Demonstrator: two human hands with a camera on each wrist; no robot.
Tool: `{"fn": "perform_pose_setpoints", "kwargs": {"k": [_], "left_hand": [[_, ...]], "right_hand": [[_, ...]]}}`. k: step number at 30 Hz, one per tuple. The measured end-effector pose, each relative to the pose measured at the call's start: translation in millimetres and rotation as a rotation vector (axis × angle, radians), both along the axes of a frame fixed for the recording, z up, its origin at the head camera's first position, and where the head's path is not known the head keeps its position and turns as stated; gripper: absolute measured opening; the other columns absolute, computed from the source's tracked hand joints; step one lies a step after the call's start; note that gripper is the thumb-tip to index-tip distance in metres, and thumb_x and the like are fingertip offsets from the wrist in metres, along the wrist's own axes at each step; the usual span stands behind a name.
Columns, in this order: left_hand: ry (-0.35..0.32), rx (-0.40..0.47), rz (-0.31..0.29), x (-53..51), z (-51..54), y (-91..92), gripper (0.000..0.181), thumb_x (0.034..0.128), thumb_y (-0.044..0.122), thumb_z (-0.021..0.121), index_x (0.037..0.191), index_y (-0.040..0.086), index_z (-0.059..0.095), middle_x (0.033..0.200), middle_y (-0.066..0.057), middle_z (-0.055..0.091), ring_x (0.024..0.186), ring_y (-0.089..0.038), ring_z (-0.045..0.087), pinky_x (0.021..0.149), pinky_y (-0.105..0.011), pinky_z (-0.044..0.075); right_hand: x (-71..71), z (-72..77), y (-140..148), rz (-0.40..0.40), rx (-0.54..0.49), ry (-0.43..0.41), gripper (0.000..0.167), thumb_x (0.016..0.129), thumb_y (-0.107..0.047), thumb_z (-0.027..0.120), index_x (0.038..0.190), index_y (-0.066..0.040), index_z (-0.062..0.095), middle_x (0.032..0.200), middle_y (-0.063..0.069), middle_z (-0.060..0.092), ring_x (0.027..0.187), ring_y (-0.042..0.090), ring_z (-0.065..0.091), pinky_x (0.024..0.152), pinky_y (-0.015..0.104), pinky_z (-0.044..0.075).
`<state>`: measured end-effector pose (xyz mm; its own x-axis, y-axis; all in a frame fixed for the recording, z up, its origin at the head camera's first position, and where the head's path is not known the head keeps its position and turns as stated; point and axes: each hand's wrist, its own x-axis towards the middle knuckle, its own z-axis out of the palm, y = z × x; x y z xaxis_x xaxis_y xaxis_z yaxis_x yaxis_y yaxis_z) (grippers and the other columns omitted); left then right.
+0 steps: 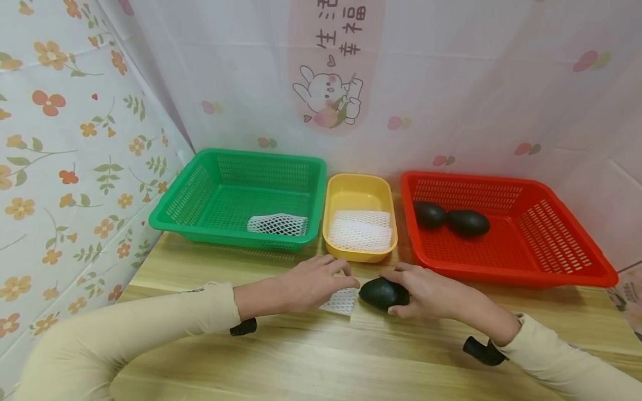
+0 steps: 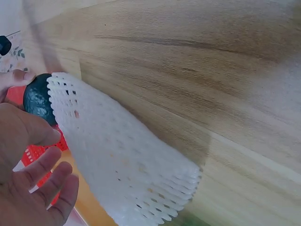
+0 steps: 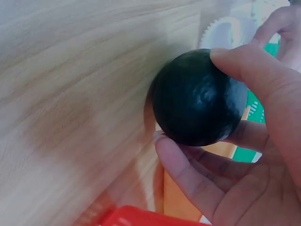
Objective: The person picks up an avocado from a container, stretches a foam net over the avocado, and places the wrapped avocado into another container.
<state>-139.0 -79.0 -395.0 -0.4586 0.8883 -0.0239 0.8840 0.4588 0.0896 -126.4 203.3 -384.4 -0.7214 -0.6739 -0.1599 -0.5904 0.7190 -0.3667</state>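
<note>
A dark green avocado-like fruit (image 1: pixel 382 294) (image 3: pixel 197 99) is held by the right hand (image 1: pixel 426 291) (image 3: pixel 254 127), thumb on one side and fingers on the other. Just left of it lies a white foam net sleeve (image 1: pixel 342 302) (image 2: pixel 122 150), its mouth spread and facing the fruit. Over the sleeve is the left hand (image 1: pixel 311 281) (image 2: pixel 33 165), fingers loosely bent at the mouth; its thumb is by the sleeve's edge in the left wrist view. The index fingertip's contact with the sleeve is unclear. Sleeve and fruit overlap in the left wrist view.
Behind the hands stand a green basket (image 1: pixel 236 238) with a white net sleeve (image 1: pixel 277 224), a yellow tray (image 1: pixel 358 256) with white sleeves (image 1: pixel 361 231), and a red basket (image 1: pixel 501 275) holding two dark fruits (image 1: pixel 468 223). A printed cloth hangs behind them.
</note>
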Motion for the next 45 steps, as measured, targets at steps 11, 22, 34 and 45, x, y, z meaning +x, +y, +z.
{"fn": "perform_pose_setpoints", "kwargs": {"k": [11,22,34,45], "left_hand": [[0.118,-0.201,-0.121,2.4,0.3,8.6,0.049,0.1002,0.018,0.065,0.141,0.044,0.058,0.12,0.001,0.043,0.108,-0.018,0.037,0.083,-0.029,0.036],[0.083,-0.18,-0.071,1.9,1.7,9.8,0.021,0.0982,0.014,0.069,0.117,0.023,0.067,0.101,0.001,0.057,0.084,-0.013,0.058,0.064,-0.025,0.048],[0.022,0.022,0.014,-3.2,6.6,8.5,0.005,0.0994,0.017,0.067,0.102,0.021,0.067,0.09,0.004,0.058,0.07,-0.009,0.056,0.05,-0.022,0.043],[0.008,0.043,0.035,-5.2,7.5,11.1,0.004,0.0984,0.017,0.068,0.099,0.021,0.068,0.088,0.005,0.058,0.068,-0.01,0.054,0.052,-0.022,0.042]], "right_hand": [[-0.3,0.9,2.4,-0.039,0.016,-0.043,0.069,0.082,-0.037,0.085,0.134,0.002,0.062,0.116,0.012,0.06,0.091,0.02,0.059,0.083,0.042,0.054],[2.4,-0.3,2.9,-0.059,0.011,-0.035,0.069,0.082,-0.036,0.085,0.135,0.001,0.062,0.112,0.009,0.059,0.089,0.019,0.058,0.081,0.04,0.053],[4.6,-1.5,6.9,-0.047,-0.01,-0.025,0.07,0.086,-0.039,0.083,0.138,0.001,0.059,0.112,0.009,0.057,0.087,0.017,0.057,0.076,0.035,0.053],[6.8,-5.9,15.1,-0.013,-0.039,-0.022,0.072,0.09,-0.038,0.078,0.143,0.004,0.053,0.122,0.012,0.056,0.092,0.017,0.055,0.078,0.034,0.052]]}}
